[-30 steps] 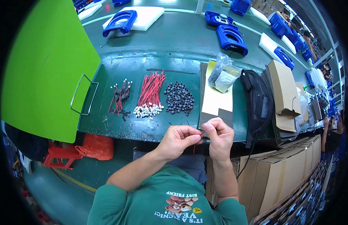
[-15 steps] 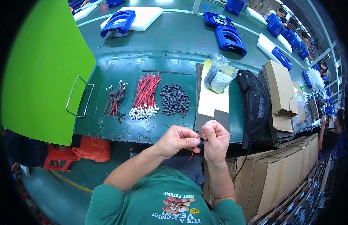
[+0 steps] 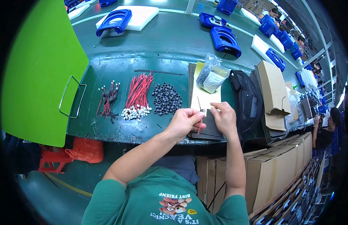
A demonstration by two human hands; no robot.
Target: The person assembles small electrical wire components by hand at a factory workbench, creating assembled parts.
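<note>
My left hand [image 3: 188,122] pinches a short red wire [image 3: 199,126] whose tail hangs below the fingers. At the fingertips a small pale end shows, and a thin dark strand sticks up from there. To the right of it, my right hand [image 3: 225,119] is apart from the wire, above the dark cardboard sheets [image 3: 209,129]; its thumb and forefinger are apart and I see nothing between them. Left of the hands lie a heap of small black rings [image 3: 167,98], a bundle of red wires with white connectors [image 3: 139,93], and a smaller bunch of wires with black lumps [image 3: 109,98].
A clear plastic bag [image 3: 212,77] sits on the cardboard sheets. Beyond it are a black mesh bag [image 3: 249,99] and an upright cardboard box [image 3: 273,88]. A green panel with a wire handle [image 3: 82,101] stands at left. Blue plastic housings [image 3: 225,41] lie on the far bench.
Both hands have moved forward over the bench edge. My right hand has let go of the wire and drawn away to the right; the left hand keeps it.
</note>
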